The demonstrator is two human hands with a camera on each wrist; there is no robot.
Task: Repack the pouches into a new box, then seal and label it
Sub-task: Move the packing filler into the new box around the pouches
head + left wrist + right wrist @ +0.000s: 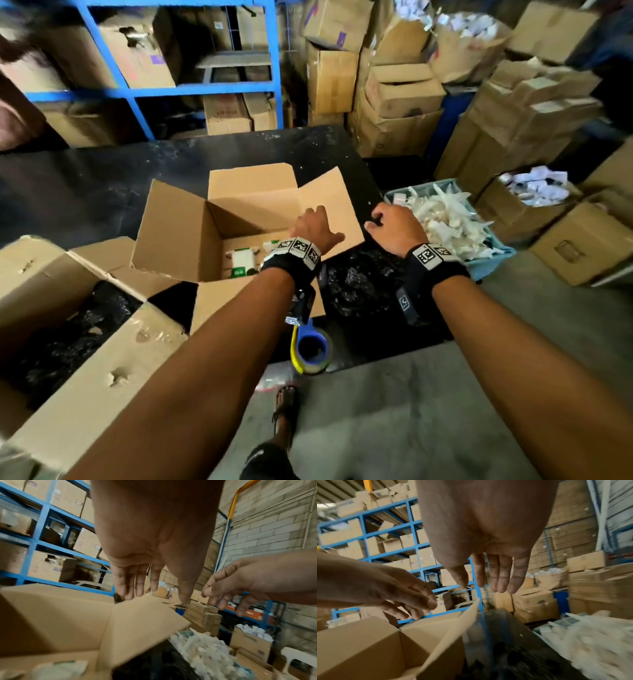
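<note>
The new cardboard box [178,233] stands open on the dark table, with a few white and green pouches [241,263] on its bottom. My left hand [322,226] is spread over the box's right flap [329,205]. In the left wrist view its straight fingers [137,585] reach the flap's [142,622] upper edge; contact is unclear. My right hand [383,222] hovers empty just right of that flap, its fingers straight [501,580]. A blue bin [493,253] heaped with white pouches [445,219] sits to the right.
A tape dispenser with a blue core [311,349] lies at the table's near edge. An older dented box [85,370] lined with black plastic stands at left. Blue shelving [191,89] and stacked cartons [394,92] surround the table.
</note>
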